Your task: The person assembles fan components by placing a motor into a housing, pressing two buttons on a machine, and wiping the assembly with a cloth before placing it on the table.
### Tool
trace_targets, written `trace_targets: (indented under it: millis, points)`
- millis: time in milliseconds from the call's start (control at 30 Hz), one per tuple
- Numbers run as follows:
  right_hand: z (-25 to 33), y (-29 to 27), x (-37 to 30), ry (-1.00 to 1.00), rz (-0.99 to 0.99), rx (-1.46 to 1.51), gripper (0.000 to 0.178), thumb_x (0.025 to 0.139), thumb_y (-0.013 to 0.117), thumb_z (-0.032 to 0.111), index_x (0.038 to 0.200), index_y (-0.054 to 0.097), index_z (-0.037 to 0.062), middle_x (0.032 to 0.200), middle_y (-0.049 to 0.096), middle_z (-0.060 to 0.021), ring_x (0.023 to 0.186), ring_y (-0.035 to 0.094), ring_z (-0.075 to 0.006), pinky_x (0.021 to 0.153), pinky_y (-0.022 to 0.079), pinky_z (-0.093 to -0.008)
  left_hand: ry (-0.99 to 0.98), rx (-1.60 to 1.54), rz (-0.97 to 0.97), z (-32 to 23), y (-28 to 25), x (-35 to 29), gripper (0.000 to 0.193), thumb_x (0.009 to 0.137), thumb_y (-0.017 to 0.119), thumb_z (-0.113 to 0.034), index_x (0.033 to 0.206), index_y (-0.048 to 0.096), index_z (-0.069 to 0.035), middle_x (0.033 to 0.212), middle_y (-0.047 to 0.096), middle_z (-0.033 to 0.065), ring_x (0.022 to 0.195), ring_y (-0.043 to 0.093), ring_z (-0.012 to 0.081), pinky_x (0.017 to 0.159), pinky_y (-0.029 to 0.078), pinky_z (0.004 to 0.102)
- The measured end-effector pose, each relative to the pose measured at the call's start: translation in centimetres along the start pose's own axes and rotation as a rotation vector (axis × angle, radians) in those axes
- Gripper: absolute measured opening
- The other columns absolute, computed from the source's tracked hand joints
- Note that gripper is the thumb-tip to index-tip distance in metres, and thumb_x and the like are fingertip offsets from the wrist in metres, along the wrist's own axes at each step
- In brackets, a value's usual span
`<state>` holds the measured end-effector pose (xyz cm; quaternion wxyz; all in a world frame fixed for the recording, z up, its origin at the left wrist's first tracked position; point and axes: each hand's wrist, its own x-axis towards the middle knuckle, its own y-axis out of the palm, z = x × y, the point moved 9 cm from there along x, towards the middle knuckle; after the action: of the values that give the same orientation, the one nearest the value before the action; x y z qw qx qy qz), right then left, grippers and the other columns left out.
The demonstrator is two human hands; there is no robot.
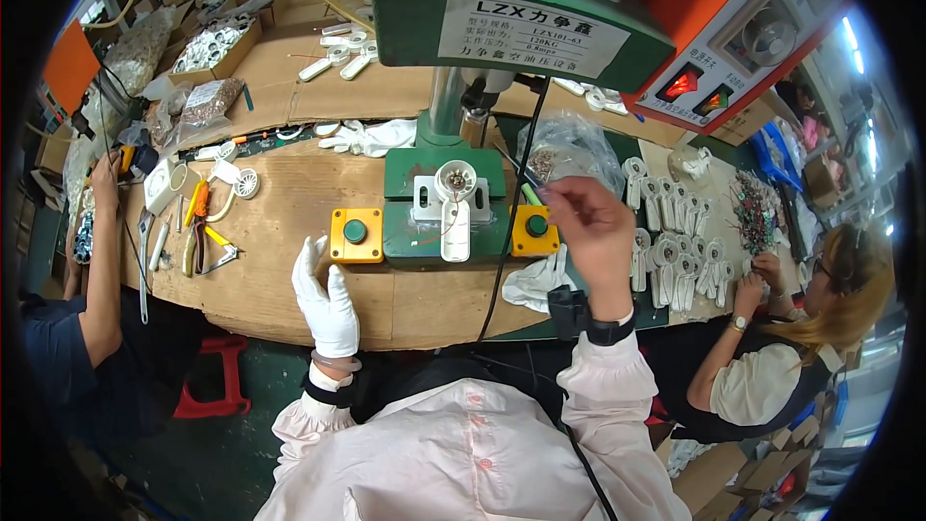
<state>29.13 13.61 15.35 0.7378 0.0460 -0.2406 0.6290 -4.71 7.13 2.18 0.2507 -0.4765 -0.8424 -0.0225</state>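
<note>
Gloved fingers of our left hand rested flat and released on the counter, just beside the yellow button box. Our bare right hand pinched a small part we could not make out, near the white handle piece seated in the green press.

1. Left hand: white knit cloth glove, matt.
2. Right hand: bare, no glove.
3. Worktop: brown cardboard sheets, matt, a bit rough.
4. Press machine: green painted metal, slight sheen; column bare shiny metal.
5. Button boxes: yellow-orange plastic, smooth.
6. White parts: glossy moulded plastic.
7. Bag: clear crinkled plastic film.
8. Loose glove: white cloth.
</note>
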Motion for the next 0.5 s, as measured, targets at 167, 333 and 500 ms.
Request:
trace_targets:
  millis: [167, 333, 500]
  points:
    - [2.4, 6.8, 1.0, -0.17, 0.178, -0.235, 0.009, 0.087, 0.068, 0.005, 0.095, 0.068, 0.0017, 0.082, 0.067, -0.007, 0.07, 0.063, -0.0151, 0.063, 0.049, -0.0271, -0.006, 0.023, 0.032, 0.4, 0.1, -0.2, 0.048, 0.101, 0.051, -0.018, 0.145, 0.038, -0.002, 0.136, 0.051, 0.015, 0.128, 0.049, 0.0249, 0.11, 0.035, 0.0384]
    - [2.3, 9.5, 1.8, -0.375, 0.15, -0.464, 0.008, 0.085, 0.067, 0.007, 0.092, 0.068, 0.0046, 0.084, 0.062, -0.0102, 0.075, 0.062, -0.0271, 0.066, 0.049, -0.0354, 0.002, 0.008, 0.031, 0.2, 0.1, -0.2, 0.047, 0.099, 0.054, -0.014, 0.143, 0.041, -0.002, 0.132, 0.052, 0.0151, 0.121, 0.053, 0.0252, 0.107, 0.038, 0.0384]
    - [2.0, 10.3, 1.9, -0.4, 0.157, -0.518, 0.006, 0.084, 0.067, 0.007, 0.09, 0.068, 0.0046, 0.086, 0.061, -0.0104, 0.077, 0.062, -0.0298, 0.066, 0.049, -0.0379, 0.007, -0.016, 0.04, 0.2, -0.2, -0.1, 0.048, 0.099, 0.055, -0.014, 0.143, 0.04, -0.002, 0.132, 0.052, 0.0149, 0.12, 0.055, 0.025, 0.107, 0.039, 0.0381]
